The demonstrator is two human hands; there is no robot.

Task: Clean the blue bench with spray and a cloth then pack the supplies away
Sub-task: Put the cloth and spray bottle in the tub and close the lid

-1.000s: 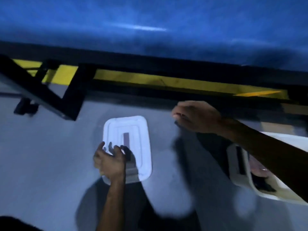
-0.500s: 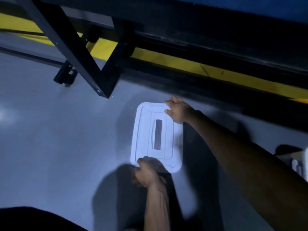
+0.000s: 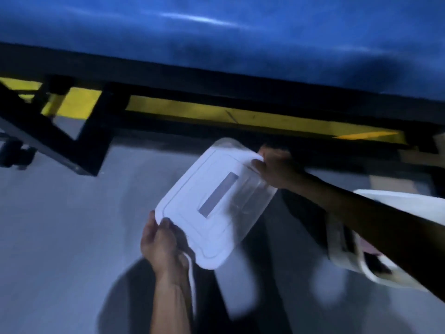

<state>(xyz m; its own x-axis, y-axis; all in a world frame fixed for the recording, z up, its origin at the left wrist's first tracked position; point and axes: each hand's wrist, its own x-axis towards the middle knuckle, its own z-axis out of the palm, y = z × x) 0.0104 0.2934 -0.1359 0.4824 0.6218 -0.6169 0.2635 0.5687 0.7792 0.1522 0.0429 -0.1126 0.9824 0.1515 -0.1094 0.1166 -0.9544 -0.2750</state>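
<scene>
Much of the scene is dim and smeared with motion blur. At the right edge a white storage bin (image 3: 397,239) is cut off by the frame and crossed by the right forearm; dark and pinkish shapes show inside it, but what they are cannot be made out. The blue counter (image 3: 216,32) fills the top of the view, its far side out of frame, with a black frame (image 3: 79,143) and a yellow floor stripe (image 3: 240,116) beneath.

The white lid (image 3: 214,208) — rectangular, with a grey slot along its middle — is held up off the grey floor (image 3: 60,237), below the counter's near edge. Its long axis runs diagonally, from lower left up to upper right, and it is tilted. The left hand (image 3: 161,242) is closed around the lower-left corner (thumb on top); the right hand (image 3: 274,167) pinches the upper-right corner.
</scene>
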